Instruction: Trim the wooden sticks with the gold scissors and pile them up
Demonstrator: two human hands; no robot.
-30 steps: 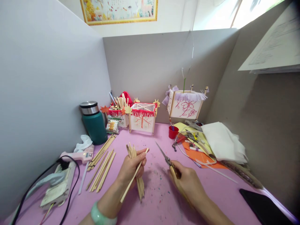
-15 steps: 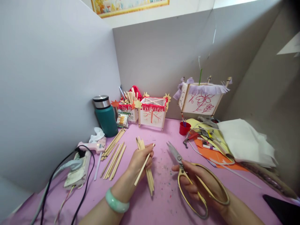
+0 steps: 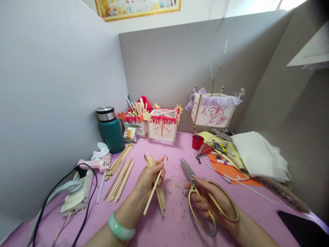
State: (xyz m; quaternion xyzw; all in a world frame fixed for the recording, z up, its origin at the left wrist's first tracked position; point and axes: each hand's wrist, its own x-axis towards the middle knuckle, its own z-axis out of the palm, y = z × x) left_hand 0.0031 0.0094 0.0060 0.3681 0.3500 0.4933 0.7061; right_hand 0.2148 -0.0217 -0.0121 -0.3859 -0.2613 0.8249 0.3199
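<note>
My left hand (image 3: pixel 148 178) is closed around a bundle of thin wooden sticks (image 3: pixel 157 196), with one stick held slanted across the others between thumb and fingers. A green bangle sits on that wrist. My right hand (image 3: pixel 210 202) grips gold-handled scissors (image 3: pixel 203 195), fingers through the loops; the short blades point up and left and are slightly parted. The two hands hover just above the pink table (image 3: pixel 177 226), about a hand's width apart.
More sticks (image 3: pixel 119 171) lie left of my hand. A pink glue gun (image 3: pixel 95 164) and power strip (image 3: pixel 77 192) with black cable sit at the left. A teal flask (image 3: pixel 110 130), paper lanterns (image 3: pixel 163 125) (image 3: pixel 214 111), red cup (image 3: pixel 197 141), coloured and white paper (image 3: pixel 257 154) line the back and right.
My right hand has turned so the scissors' gold handles show and the blades have parted a little. My left hand kept hold of the sticks. The view shifted slightly.
</note>
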